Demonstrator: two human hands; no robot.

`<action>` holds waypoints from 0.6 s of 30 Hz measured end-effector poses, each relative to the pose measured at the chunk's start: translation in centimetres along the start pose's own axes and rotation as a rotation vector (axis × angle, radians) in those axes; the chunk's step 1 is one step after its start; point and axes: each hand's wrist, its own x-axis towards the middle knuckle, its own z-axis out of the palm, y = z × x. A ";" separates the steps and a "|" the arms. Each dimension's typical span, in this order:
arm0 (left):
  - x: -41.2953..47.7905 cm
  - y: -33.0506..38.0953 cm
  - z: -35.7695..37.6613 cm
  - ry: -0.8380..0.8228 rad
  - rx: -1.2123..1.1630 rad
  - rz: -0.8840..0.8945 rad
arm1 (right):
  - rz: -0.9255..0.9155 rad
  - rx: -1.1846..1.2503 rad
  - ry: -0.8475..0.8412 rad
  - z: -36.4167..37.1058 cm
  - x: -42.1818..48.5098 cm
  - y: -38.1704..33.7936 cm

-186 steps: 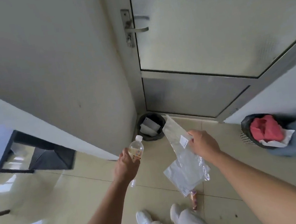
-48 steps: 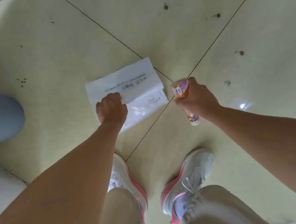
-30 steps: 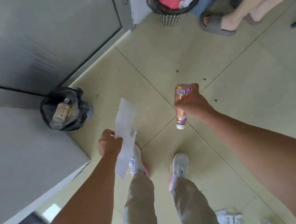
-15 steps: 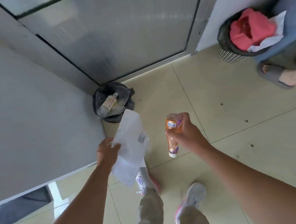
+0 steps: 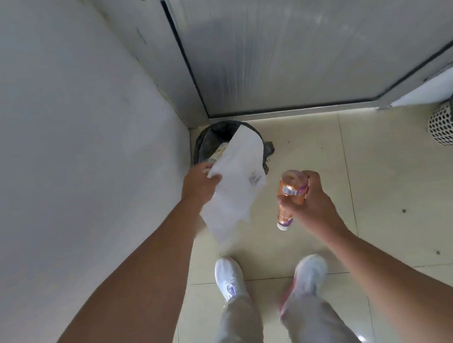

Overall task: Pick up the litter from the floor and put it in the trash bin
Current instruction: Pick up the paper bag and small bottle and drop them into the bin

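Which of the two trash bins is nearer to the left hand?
The black-lined bin in the corner: the left hand holds a white bag close to it. The mesh bin is far right.
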 end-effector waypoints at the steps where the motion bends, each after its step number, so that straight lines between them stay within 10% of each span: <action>1: 1.3 -0.1 0.2 -0.004 -0.003 -0.010 | -0.028 0.012 0.005 0.3 1.4 -0.6; 18: 11.3 -3.1 7.0 0.316 0.216 -0.052 | -0.470 -0.333 -0.122 8.9 20.7 -2.3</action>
